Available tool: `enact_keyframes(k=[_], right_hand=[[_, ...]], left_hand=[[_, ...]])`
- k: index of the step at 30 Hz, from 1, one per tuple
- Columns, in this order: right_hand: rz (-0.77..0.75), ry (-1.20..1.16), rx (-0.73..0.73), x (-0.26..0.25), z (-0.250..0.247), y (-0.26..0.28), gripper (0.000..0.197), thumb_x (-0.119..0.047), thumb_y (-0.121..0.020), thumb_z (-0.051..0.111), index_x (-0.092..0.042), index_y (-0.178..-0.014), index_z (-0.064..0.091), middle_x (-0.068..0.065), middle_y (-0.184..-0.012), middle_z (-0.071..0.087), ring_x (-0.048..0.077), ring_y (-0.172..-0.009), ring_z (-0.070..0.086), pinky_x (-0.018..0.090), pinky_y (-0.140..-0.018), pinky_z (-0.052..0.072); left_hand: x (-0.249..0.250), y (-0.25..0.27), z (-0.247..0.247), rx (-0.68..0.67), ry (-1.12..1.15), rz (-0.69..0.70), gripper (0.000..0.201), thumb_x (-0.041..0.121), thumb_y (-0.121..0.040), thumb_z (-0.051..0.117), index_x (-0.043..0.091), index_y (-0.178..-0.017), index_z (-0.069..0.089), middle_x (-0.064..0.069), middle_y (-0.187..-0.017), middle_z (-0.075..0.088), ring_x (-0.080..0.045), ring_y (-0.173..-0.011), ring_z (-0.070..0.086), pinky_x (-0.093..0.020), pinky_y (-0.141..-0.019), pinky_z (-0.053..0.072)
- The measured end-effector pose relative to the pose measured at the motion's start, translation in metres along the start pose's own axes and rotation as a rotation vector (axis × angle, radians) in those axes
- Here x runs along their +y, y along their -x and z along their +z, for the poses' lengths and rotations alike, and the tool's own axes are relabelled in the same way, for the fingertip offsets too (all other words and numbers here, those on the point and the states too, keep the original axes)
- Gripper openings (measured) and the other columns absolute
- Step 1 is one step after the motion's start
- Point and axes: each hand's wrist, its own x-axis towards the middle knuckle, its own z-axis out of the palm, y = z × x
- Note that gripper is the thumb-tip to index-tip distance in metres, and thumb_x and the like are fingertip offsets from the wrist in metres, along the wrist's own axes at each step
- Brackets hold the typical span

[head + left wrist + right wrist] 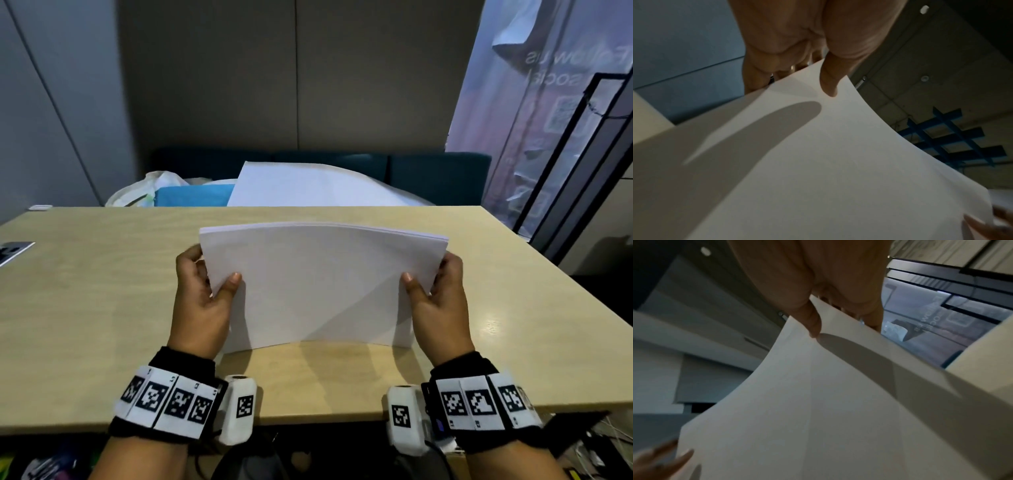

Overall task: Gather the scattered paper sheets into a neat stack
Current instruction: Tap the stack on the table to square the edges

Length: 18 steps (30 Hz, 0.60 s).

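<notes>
Paper stack (318,287) standing on edge at centre frame on the tabletop (102,308), left hand (202,301) at its left side, right hand (438,301) at its right, sofa (442,178) behind the tabletop, upper frame

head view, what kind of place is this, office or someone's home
Probably an office or meeting room, not a home: a plain wooden table, grey wall panels behind a teal bench seat, and a printed banner beside a black-framed glass partition.
</notes>
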Motion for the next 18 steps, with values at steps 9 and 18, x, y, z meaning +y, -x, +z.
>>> enact_keyframes(k=[9,18], right_hand=[[-0.312,0.322,0.018,-0.009,-0.001,0.007,0.05,-0.021,-0.093,0.056,-0.047,-0.132,0.039,-0.006,-0.122,0.035,-0.013,-0.111,0.038,-0.005,-0.092,0.031],[-0.369,0.365,0.047,-0.01,0.002,0.011,0.047,-0.018,-0.095,0.055,-0.047,-0.129,0.044,0.003,-0.127,0.033,-0.018,-0.113,0.034,-0.006,-0.091,0.027]], left_hand=[[0.006,0.002,-0.002,-0.038,-0.225,0.251,0.063,0.007,-0.091,0.058,0.051,-0.13,0.037,0.013,-0.139,0.044,-0.026,-0.126,0.049,-0.051,-0.098,0.049],[0.003,0.002,-0.002,-0.013,-0.237,0.314,0.052,0.01,-0.091,0.059,0.044,-0.128,0.043,0.014,-0.134,0.047,-0.019,-0.127,0.046,-0.055,-0.1,0.045]])
